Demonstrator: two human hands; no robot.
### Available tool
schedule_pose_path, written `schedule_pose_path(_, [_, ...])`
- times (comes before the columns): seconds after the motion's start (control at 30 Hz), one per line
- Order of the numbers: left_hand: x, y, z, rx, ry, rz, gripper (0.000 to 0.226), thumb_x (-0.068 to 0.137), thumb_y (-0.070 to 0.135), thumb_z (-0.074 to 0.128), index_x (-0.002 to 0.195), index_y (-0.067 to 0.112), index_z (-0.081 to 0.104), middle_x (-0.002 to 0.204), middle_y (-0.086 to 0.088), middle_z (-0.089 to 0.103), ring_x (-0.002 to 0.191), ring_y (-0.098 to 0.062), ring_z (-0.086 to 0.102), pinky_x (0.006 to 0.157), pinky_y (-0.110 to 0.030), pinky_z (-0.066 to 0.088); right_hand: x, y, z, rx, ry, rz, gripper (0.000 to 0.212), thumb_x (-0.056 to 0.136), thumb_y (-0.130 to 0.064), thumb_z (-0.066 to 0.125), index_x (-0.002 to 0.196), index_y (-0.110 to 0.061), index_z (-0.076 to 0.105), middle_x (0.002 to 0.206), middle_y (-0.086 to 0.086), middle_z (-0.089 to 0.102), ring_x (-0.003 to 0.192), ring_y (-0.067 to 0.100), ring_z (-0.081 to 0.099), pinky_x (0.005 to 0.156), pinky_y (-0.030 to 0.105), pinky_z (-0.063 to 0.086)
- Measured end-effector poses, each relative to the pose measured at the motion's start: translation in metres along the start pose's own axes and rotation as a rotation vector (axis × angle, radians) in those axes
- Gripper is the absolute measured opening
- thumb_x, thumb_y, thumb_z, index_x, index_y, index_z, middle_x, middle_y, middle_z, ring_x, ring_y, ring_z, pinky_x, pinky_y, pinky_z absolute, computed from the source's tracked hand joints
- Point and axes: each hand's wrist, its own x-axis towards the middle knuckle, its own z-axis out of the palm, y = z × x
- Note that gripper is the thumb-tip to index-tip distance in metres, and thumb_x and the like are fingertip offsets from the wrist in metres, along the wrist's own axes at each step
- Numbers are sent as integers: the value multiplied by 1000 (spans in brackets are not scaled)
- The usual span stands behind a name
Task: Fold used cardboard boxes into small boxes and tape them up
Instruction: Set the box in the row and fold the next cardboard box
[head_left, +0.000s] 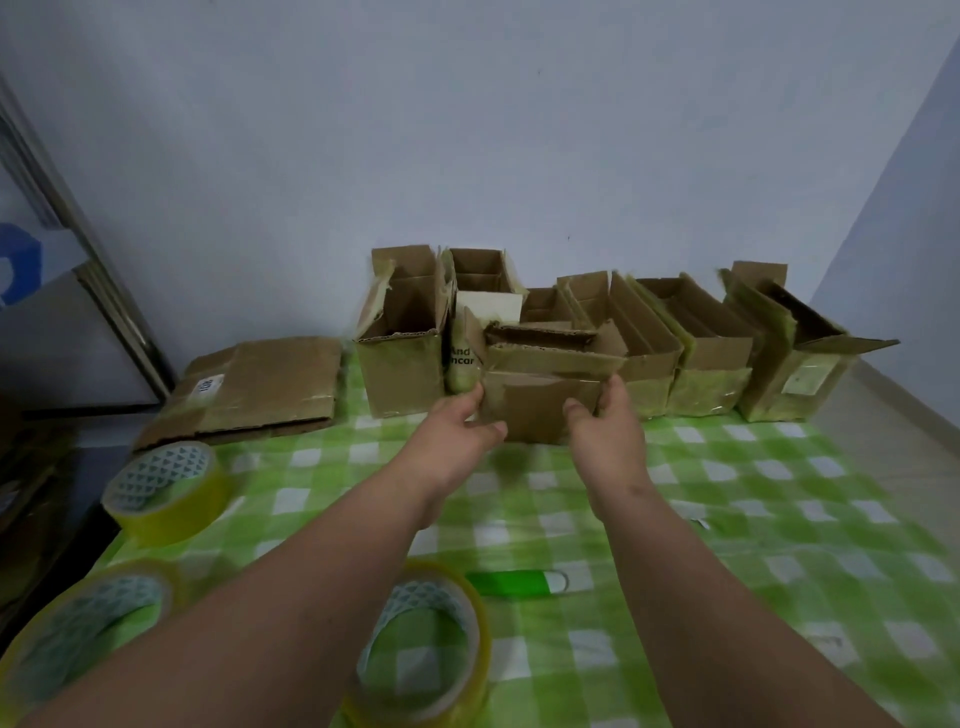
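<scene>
**A:** Both hands are out in front in the head view, aren't they?

**B:** Yes. Left hand (470, 423) clasps the left end of the small box (540, 400), thumb on its front face, fingers round the corner. Right hand (605, 428) clasps the right end the same way, thumb in front, fingers behind the edge. Neither is spread flat; both curl onto the cardboard.

**A:** Where does that box sit?

**B:** Toward the far edge of the checked cloth (779, 493), just in front of the row of open boxes (665, 343) lined along the wall. Its long axis runs left to right, straight across between the 2 hands, so each hand is about equally near its own end.

**A:** Materials?

**B:** Brown corrugated card, worn, with glossy yellowish tape over the front and a ragged open top. I judge it is being set down or lined up with the finished ones.

**A:** And supplies?

**B:** 3 tape rolls: 1 tape roll (166, 491) at the left edge, 2 more at the near edge. A flattened box (249, 389) lies at the far left corner, and a green cutter (511, 582) lies near the middle.
</scene>
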Motion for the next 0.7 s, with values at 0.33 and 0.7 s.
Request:
schedule_pose_path(0.33, [-7, -12, -11, 372, -17, 8, 76, 97, 34, 58, 157, 35, 10, 162, 5, 22, 146, -20, 27, 116, -37, 29, -20, 7, 1, 18, -87, -41, 96, 91, -8, 66, 156, -31, 0, 161, 1, 23, 141, 21, 38, 114, 36, 32])
schedule_pose_path(0.7, [-42, -11, -95, 1357, 213, 69, 59, 98, 46, 42, 152, 31, 26, 163, 1, 17, 150, -21, 14, 120, -54, 4, -78, -27, 33, -772, -174, -551, 39, 94, -31, 53, 133, -30, 53, 139, -5, 41, 130, 19, 35, 110, 41, 22])
